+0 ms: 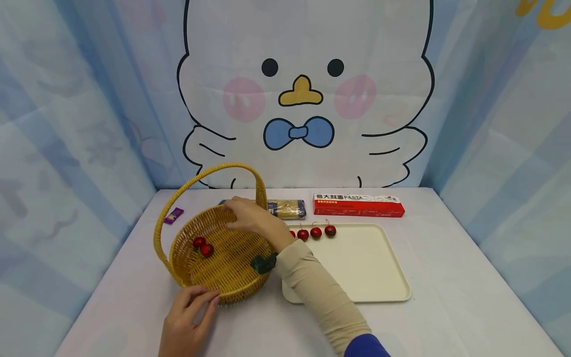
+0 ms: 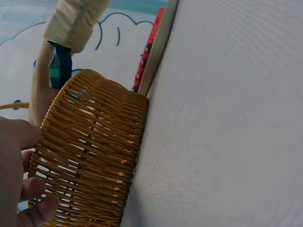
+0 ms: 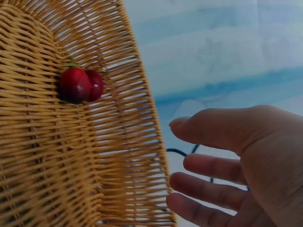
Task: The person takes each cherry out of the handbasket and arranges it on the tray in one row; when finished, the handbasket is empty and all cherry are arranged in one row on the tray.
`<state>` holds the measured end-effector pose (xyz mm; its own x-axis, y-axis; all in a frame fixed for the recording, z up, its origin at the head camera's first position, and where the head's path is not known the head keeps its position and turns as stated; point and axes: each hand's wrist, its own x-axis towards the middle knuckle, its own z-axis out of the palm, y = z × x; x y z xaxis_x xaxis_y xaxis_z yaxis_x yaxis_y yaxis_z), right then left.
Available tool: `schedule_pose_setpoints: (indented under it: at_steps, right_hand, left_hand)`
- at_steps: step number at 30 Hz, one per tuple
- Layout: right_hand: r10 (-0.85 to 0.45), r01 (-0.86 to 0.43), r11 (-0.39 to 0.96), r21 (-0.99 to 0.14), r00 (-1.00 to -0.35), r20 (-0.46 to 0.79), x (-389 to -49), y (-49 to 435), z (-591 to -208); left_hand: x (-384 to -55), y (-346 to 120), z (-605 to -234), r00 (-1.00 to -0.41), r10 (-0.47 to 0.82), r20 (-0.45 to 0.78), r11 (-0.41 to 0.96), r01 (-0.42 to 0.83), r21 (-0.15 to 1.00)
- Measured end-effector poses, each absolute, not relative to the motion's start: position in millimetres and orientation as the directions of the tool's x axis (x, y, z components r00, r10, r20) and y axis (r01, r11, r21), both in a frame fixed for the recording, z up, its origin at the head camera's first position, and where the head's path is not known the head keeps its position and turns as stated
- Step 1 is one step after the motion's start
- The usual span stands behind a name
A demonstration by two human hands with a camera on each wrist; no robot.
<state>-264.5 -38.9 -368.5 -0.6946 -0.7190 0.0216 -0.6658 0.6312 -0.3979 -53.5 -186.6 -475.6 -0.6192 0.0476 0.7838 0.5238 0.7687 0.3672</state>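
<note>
The round wicker basket [image 1: 236,260] has a tall arched handle [image 1: 209,171]. Two dark red cherries [image 1: 202,247] lie inside, toward its left; the right wrist view shows the same cherries [image 3: 80,85] touching each other. At the near rim, my left hand [image 1: 189,320] grips the basket's edge with thumb and fingertips, low over the table. My right hand [image 1: 250,215] reaches across the basket to its far rim. Its thumb [image 3: 208,125] and fingers are spread apart with nothing between them, fingertips right beside the wicker edge [image 3: 158,137].
On the right stands a cream tray [image 1: 357,267], with several stemmed cherries [image 1: 315,232] lined up along its back left. Behind are a bag of pasta [image 1: 287,209] and a red pasta box [image 1: 359,206]. A small purple packet [image 1: 174,215] lies left of the basket.
</note>
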Motion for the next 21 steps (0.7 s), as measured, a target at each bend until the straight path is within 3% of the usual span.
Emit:
schedule_pose_setpoints:
  at_steps: [21]
  right_hand:
    - [-0.829, -0.724, 0.549, -0.419, -0.535, -0.162, -266.5, -97.5, -405.7]
  left_hand:
    - [-50.7, -186.9, -474.6, -0.651, 0.045, 0.758, 0.798, 0.480, 0.365]
